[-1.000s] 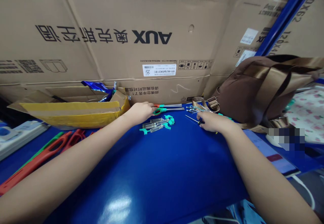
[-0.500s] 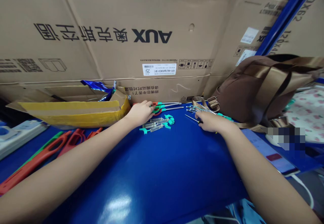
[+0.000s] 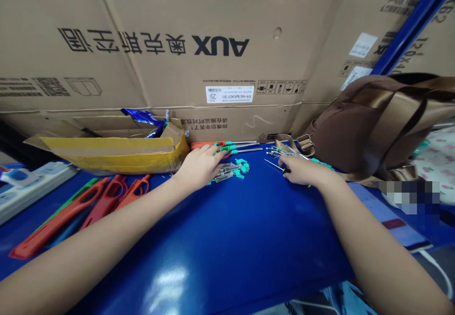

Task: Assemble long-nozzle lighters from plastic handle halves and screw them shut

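My right hand [image 3: 299, 170] is closed around a small screwdriver [image 3: 273, 164], its thin metal shaft pointing left over the table and its dark handle mostly inside my fingers. Just beyond it lie several thin metal rods with wires [image 3: 284, 151]. My left hand [image 3: 199, 167] reaches over a small pile of clear plastic pieces [image 3: 227, 172] and teal clips [image 3: 243, 165], fingers apart and palm down. Its fingertips are at several long-necked lighters [image 3: 213, 143] with orange and green bodies and metal tubes. Whether the fingertips touch a lighter is unclear.
Orange, red and green lighter casings [image 3: 106, 196] lie at the left, beside a power strip [image 3: 39, 187]. A yellow-taped cardboard box [image 3: 117, 161] stands behind them. A brown bag [image 3: 351, 125] and a phone [image 3: 387, 220] are at the right. Large cardboard [image 3: 149, 2] walls the back.
My left hand has come down and nearer, over the left end of the clear-piece pile. The view has shifted slightly. My right hand keeps the screwdriver in about the same place.
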### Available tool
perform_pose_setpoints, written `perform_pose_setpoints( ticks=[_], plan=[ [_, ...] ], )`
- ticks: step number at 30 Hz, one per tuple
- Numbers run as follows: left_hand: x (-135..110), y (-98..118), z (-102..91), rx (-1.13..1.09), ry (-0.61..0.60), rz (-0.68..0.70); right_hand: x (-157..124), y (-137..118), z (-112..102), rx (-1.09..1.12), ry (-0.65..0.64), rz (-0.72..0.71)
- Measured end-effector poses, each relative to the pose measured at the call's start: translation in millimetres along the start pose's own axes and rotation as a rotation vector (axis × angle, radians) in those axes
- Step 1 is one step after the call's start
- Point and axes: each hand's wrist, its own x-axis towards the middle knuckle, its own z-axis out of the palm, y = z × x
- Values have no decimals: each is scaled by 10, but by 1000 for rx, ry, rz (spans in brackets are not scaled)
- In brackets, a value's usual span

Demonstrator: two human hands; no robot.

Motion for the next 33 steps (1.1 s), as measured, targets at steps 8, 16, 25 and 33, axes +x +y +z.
perform_pose_setpoints(
  ticks=[8,16,25,33],
  plan=[
    [-827,165,-322,123,-160,-234,44,55,57,-4,7,-23],
    [-1246,-265,-284,280,-345,-507,6,-38,86,-48,104,-66],
    [-1294,-237,-336,242,-496,-433,-114,-445,-9,-18,328,-253],
    [-1392,-68,-374,-109,-482,-231,-240,-873,64,167,507,-636]
  ],
)
